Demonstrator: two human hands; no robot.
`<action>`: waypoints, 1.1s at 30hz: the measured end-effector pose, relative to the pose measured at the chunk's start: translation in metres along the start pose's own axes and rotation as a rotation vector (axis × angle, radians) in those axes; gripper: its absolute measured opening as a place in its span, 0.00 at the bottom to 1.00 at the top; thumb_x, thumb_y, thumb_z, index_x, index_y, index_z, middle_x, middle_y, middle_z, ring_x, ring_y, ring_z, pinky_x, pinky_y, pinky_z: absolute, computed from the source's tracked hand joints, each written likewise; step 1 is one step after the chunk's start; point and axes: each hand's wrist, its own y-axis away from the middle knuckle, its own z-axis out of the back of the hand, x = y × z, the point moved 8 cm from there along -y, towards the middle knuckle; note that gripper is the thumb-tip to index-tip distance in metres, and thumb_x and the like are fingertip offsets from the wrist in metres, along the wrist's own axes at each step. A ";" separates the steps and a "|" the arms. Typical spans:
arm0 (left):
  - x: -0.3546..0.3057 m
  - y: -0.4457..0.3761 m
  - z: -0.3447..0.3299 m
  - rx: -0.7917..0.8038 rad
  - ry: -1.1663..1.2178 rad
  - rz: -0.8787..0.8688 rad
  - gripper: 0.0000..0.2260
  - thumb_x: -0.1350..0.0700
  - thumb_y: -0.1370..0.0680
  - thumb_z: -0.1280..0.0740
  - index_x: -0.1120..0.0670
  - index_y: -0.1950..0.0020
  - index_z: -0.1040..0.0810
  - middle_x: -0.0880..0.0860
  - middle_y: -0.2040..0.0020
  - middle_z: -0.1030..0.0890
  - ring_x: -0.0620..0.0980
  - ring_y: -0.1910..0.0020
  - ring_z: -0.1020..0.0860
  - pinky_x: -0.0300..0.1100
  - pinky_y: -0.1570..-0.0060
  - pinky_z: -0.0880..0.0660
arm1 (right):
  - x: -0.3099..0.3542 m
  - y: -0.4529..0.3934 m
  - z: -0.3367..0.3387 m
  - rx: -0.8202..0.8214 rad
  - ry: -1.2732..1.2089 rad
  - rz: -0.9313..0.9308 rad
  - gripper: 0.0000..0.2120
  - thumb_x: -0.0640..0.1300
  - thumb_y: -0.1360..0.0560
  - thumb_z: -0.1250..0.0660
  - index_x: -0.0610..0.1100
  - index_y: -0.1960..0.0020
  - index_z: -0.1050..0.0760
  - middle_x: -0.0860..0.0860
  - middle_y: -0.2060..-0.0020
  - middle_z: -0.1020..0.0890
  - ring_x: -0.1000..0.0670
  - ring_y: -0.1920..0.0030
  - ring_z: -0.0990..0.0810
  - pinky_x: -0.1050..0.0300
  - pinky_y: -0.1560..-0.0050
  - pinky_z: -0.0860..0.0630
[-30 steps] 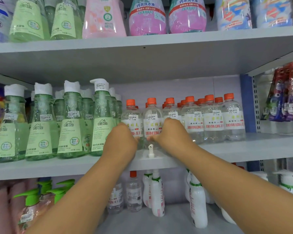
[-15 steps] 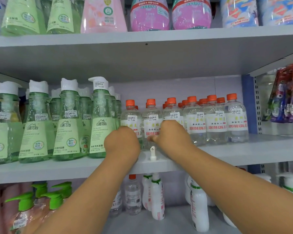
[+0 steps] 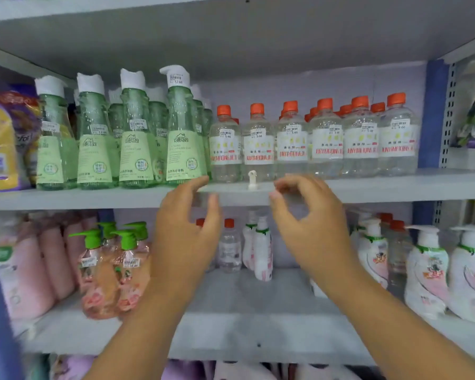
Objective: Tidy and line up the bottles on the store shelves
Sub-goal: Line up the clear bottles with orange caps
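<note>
Clear orange-capped bottles point(image 3: 291, 141) stand upright in a front row w/ more behind, on the middle shelf point(image 3: 381, 187), just right of the green bottles w/ white pump caps point(image 3: 137, 138). Both hands hang in front of the shelf edge, apart from the bottles & holding nothing: left hand point(image 3: 187, 237) w/ fingers loose and spread, right hand point(image 3: 310, 229) w/ fingers loosely curled. A small white hook point(image 3: 252, 180) sits on the shelf edge btwn them; lower shelf has pink pump bottles point(image 3: 113, 270) & white pump bottles point(image 3: 428, 270).
</note>
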 end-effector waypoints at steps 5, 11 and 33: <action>0.075 0.087 -0.016 -0.026 0.110 0.373 0.15 0.47 0.23 0.27 0.46 0.39 0.25 0.46 0.41 0.21 0.48 0.40 0.22 0.48 0.38 0.25 | -0.066 0.096 -0.058 0.172 -0.226 -0.358 0.12 0.46 0.22 0.29 0.57 0.42 0.25 0.64 0.45 0.25 0.60 0.41 0.24 0.62 0.38 0.26; 0.158 0.114 -0.062 0.134 0.033 0.702 0.28 0.49 0.27 0.23 0.55 0.30 0.28 0.54 0.35 0.22 0.56 0.35 0.23 0.48 0.39 0.25 | -0.149 0.136 -0.139 0.382 -0.211 -0.766 0.30 0.51 0.25 0.27 0.50 0.26 0.32 0.58 0.39 0.26 0.54 0.36 0.26 0.55 0.34 0.27; 0.292 0.078 -0.093 -0.145 -0.123 0.560 0.38 0.63 0.28 0.24 0.63 0.22 0.38 0.66 0.25 0.32 0.64 0.24 0.35 0.49 0.23 0.42 | -0.261 0.109 -0.307 0.150 0.131 -0.866 0.31 0.58 0.32 0.26 0.48 0.34 0.30 0.50 0.41 0.21 0.46 0.43 0.18 0.47 0.44 0.20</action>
